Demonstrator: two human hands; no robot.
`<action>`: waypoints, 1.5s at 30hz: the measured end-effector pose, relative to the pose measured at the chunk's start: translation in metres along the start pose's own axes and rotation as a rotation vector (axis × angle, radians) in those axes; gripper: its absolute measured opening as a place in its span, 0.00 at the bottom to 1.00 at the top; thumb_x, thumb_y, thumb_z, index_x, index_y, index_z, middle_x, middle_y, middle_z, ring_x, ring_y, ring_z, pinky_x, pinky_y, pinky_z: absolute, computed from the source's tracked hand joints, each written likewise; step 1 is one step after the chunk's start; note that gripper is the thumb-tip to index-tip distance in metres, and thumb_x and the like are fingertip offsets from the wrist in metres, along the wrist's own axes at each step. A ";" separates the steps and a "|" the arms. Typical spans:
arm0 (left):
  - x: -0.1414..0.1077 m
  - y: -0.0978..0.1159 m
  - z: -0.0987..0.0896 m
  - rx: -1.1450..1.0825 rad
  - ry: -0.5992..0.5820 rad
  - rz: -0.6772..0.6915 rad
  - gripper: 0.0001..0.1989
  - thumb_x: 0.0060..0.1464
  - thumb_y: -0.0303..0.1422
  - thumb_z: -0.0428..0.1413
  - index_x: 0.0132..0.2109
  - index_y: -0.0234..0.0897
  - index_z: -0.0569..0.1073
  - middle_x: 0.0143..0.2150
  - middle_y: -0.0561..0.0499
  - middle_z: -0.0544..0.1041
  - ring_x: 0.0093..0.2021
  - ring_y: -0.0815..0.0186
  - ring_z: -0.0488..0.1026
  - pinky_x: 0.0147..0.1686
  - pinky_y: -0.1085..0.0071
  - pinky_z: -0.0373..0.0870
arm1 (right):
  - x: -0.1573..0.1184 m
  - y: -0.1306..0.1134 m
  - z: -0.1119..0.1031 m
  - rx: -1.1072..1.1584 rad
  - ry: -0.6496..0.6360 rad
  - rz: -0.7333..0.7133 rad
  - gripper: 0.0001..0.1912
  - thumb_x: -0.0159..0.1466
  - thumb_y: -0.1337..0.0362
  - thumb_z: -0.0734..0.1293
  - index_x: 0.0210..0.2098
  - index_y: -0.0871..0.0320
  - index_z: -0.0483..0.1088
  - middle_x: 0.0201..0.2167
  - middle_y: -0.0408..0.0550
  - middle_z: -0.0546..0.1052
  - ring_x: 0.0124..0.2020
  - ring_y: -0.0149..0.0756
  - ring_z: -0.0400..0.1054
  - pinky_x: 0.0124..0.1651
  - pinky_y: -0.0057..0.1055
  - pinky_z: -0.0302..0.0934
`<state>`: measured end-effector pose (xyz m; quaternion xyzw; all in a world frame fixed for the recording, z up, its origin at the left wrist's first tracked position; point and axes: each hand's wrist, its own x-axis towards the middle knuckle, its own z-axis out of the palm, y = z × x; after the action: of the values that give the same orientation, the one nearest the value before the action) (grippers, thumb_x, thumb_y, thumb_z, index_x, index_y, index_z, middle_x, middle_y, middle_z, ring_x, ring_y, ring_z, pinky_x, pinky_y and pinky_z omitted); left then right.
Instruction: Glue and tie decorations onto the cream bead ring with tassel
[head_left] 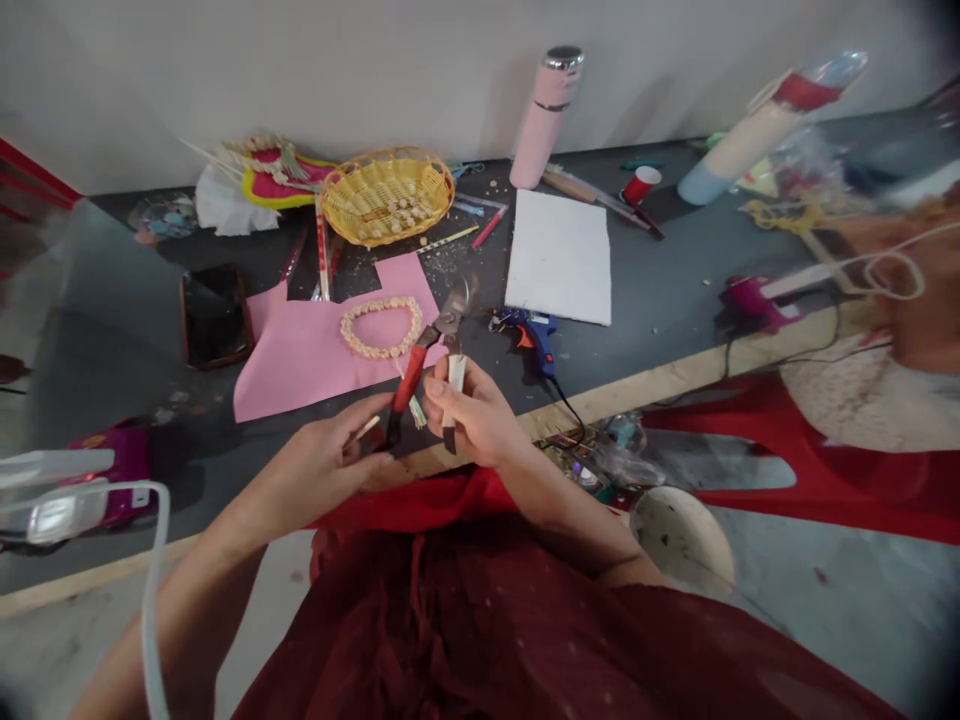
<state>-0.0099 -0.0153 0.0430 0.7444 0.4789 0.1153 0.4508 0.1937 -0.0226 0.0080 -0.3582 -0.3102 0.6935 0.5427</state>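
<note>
Pruning shears point away from me over the table's front edge, their metal head uppermost. One handle is red and black, the other white. My right hand is closed round the white handle. Between the thumb and fingers of my left hand sits a short pale stick; these fingers are beside the lower end of the red handle, and I cannot tell whether they grip it too. Just beyond, a ring of pale beads lies on a pink sheet. A blue glue gun rests to the right.
Behind stand a yellow wicker basket with small pale pieces and a pink flask. A white board lies right of centre, a dark phone at left. Another person's arm is at far right. A bucket stands below the table.
</note>
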 end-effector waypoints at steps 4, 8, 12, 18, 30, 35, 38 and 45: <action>-0.008 0.004 0.010 -0.029 -0.098 0.018 0.32 0.57 0.44 0.58 0.67 0.44 0.62 0.42 0.51 0.78 0.32 0.66 0.73 0.32 0.73 0.69 | -0.012 0.006 -0.008 -0.059 0.148 -0.059 0.18 0.52 0.61 0.75 0.31 0.53 0.60 0.33 0.38 0.70 0.27 0.25 0.61 0.31 0.26 0.59; -0.005 0.010 0.021 -0.104 -0.116 0.005 0.34 0.56 0.45 0.58 0.67 0.43 0.61 0.41 0.50 0.80 0.31 0.65 0.75 0.32 0.72 0.71 | -0.022 -0.001 -0.007 -0.040 0.069 -0.016 0.17 0.54 0.60 0.72 0.30 0.52 0.57 0.40 0.43 0.74 0.33 0.32 0.67 0.36 0.32 0.63; 0.008 0.020 0.029 -0.313 -0.083 -0.022 0.36 0.56 0.44 0.59 0.68 0.41 0.58 0.51 0.46 0.78 0.42 0.60 0.77 0.38 0.69 0.74 | -0.032 -0.014 0.000 -0.247 -0.024 -0.046 0.15 0.60 0.55 0.69 0.32 0.52 0.58 0.28 0.39 0.70 0.24 0.29 0.61 0.28 0.28 0.58; 0.012 0.023 0.031 -0.490 -0.131 0.004 0.26 0.61 0.38 0.54 0.64 0.39 0.62 0.52 0.45 0.76 0.46 0.61 0.76 0.45 0.68 0.73 | -0.031 -0.047 -0.036 -0.850 -0.224 -0.310 0.17 0.68 0.47 0.59 0.41 0.53 0.69 0.37 0.48 0.75 0.39 0.38 0.70 0.42 0.35 0.63; 0.001 0.009 0.009 -0.335 -0.027 -0.068 0.26 0.60 0.41 0.55 0.63 0.40 0.66 0.42 0.50 0.76 0.43 0.62 0.73 0.43 0.70 0.72 | 0.007 -0.078 -0.140 -1.784 0.542 0.195 0.16 0.64 0.49 0.63 0.37 0.55 0.71 0.31 0.50 0.77 0.35 0.43 0.71 0.34 0.33 0.54; -0.002 0.000 0.005 -0.324 -0.031 -0.111 0.27 0.57 0.42 0.56 0.62 0.41 0.68 0.33 0.52 0.74 0.36 0.63 0.73 0.37 0.70 0.73 | -0.001 -0.087 -0.145 -1.620 0.534 0.019 0.15 0.62 0.51 0.64 0.33 0.56 0.72 0.28 0.47 0.77 0.31 0.38 0.70 0.34 0.31 0.55; -0.001 -0.003 0.004 -0.371 -0.006 -0.114 0.26 0.56 0.43 0.58 0.60 0.40 0.70 0.37 0.51 0.76 0.37 0.62 0.73 0.39 0.68 0.74 | 0.006 -0.102 -0.157 -1.600 0.650 -0.105 0.16 0.62 0.49 0.65 0.34 0.56 0.72 0.30 0.48 0.78 0.33 0.39 0.71 0.36 0.32 0.58; 0.003 0.004 0.013 -0.577 0.001 -0.168 0.30 0.55 0.43 0.61 0.62 0.37 0.66 0.44 0.48 0.78 0.42 0.62 0.75 0.42 0.68 0.75 | 0.063 -0.134 -0.193 -1.816 0.758 -0.007 0.15 0.64 0.54 0.64 0.40 0.59 0.73 0.36 0.56 0.79 0.38 0.47 0.72 0.41 0.40 0.61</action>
<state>0.0023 -0.0213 0.0381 0.5433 0.4867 0.2092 0.6514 0.4157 0.0763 0.0016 -0.8368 -0.5318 0.0293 0.1268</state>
